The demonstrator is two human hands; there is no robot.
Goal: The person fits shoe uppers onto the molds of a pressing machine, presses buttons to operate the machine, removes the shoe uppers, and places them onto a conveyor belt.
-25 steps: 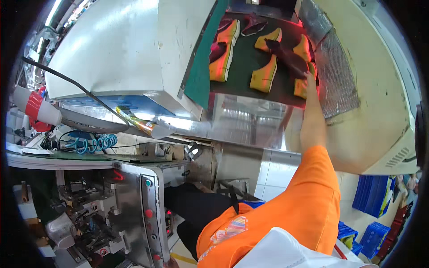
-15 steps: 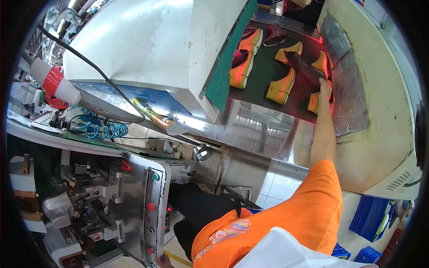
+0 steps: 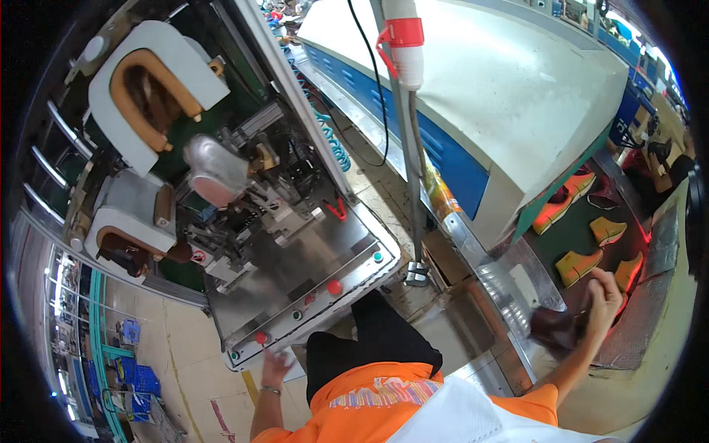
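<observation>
My right hand (image 3: 604, 304) is closed on a dark red-brown leather boot upper (image 3: 555, 328), holding it over the near edge of the conveyor. The fingers partly hide where the grip meets the leather. My left hand (image 3: 275, 369) is low beside the machine's front panel, fingers apart and slightly blurred, holding nothing. A red push button (image 3: 261, 337) is just above it. On the dark conveyor belt (image 3: 550, 255) lie yellow wedge shoe soles (image 3: 578, 267) and another dark red upper (image 3: 604, 193), lit by red light.
To the left stands a shoe-shaping machine with a silver last-shaped form (image 3: 218, 171) and tan-padded clamps (image 3: 122, 96). A white and blue oven housing (image 3: 473, 81) covers the conveyor. A grey pole (image 3: 415, 177) with a red-white plug stands between. Another person's hand (image 3: 657, 166) is at the conveyor's far end.
My view has turned left toward the machine. My right hand has lifted the boot upper off the belt and drawn it nearer. My left hand has come further into view near the panel.
</observation>
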